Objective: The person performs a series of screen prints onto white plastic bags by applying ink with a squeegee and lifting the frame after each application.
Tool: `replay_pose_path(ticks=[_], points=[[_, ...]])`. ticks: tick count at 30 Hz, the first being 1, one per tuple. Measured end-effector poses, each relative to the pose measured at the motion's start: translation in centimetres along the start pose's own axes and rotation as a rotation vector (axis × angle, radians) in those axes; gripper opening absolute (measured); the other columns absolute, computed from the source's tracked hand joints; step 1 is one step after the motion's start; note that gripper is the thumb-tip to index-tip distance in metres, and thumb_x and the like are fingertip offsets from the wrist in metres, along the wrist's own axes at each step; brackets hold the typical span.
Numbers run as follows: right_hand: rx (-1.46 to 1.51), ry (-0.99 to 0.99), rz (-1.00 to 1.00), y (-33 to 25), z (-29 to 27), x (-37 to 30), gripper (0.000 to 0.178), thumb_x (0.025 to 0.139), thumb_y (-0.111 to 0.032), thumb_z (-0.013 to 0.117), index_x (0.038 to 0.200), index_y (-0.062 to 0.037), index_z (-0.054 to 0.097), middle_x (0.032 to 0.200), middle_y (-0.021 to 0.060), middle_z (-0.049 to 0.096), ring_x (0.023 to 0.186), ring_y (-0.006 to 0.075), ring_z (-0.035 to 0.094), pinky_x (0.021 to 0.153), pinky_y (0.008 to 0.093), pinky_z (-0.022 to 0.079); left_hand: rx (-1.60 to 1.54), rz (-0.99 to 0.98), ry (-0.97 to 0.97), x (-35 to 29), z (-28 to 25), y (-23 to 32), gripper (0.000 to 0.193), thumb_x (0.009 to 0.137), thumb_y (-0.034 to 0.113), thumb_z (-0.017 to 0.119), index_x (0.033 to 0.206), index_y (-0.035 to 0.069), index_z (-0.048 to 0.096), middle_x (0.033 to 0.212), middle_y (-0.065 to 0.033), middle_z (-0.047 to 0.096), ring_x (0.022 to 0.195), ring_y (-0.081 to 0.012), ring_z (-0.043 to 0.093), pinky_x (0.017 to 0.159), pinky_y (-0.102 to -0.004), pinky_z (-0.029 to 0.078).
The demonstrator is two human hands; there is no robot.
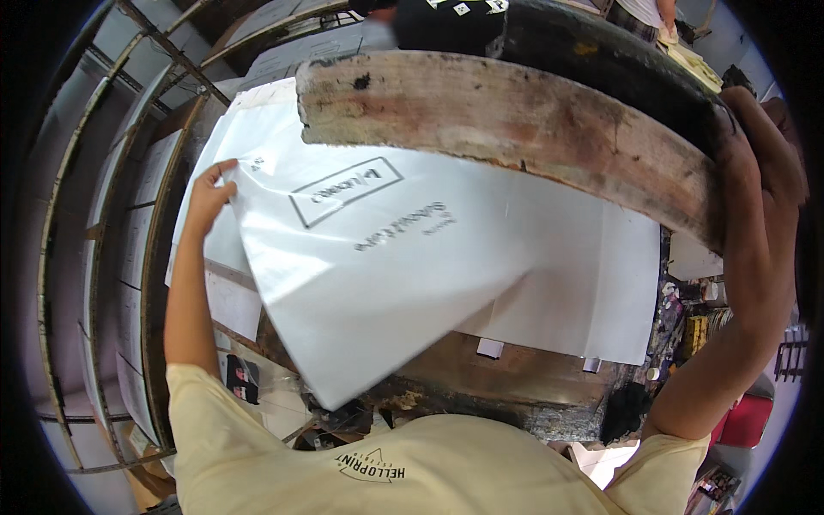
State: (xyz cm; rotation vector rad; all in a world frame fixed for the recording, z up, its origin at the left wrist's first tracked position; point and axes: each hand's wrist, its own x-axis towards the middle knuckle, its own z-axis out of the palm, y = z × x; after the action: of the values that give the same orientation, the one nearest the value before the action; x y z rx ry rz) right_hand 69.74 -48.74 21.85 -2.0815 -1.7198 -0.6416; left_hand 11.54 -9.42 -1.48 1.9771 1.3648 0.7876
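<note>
My left hand (pixel 210 193) is closed on the upper left corner of a glossy white sheet (pixel 403 283), pinched between thumb and fingers. Dark printing and a boxed mark show on that sheet, and its lower corner hangs toward me over the bench edge. Beneath it lies another white sheet (pixel 601 283). On the far right, my right hand (pixel 764 154) grips the end of a screen printing frame (pixel 515 120), whose broad, stained wooden bar is tilted up above the sheets. Part of that hand is hidden behind its wrist.
Metal racks (pixel 94 240) with stacked pale boards stand at my left. The bench's stained front edge (pixel 549 378) carries small white tabs (pixel 490 348). A red object (pixel 745 421) sits at lower right. Another person (pixel 644 13) is partly visible at the far upper right.
</note>
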Motion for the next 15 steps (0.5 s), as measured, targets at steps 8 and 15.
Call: replay_pose_path(ticks=[8,15], points=[[-0.072,0.011,0.015,-2.1,-0.7,0.0,0.057,0.107,-0.042,0.062,0.146,-0.0005,0.065,0.123,0.0268,0.071,0.116,0.0375,0.068,0.104,0.0441,0.05,0.761,0.146,0.53,8.9,0.6,7.3,0.07,0.093,0.022,0.084,0.157,0.004,0.059,0.154,-0.0321,0.059,0.141,-0.0437,0.059,0.119,-0.0491,0.047],[0.044,0.114,-0.036,-5.2,1.9,-6.7,0.067,0.092,-0.03,0.075,0.151,-0.0035,0.058,0.103,0.0184,0.067,0.094,0.0379,0.062,0.088,0.0504,0.049,-1.05,0.187,-0.27,-18.7,16.1,26.9,0.139,0.068,0.006,0.104,0.176,0.002,0.017,0.124,-0.0109,0.074,0.104,-0.0154,0.069,0.096,-0.0321,0.057]])
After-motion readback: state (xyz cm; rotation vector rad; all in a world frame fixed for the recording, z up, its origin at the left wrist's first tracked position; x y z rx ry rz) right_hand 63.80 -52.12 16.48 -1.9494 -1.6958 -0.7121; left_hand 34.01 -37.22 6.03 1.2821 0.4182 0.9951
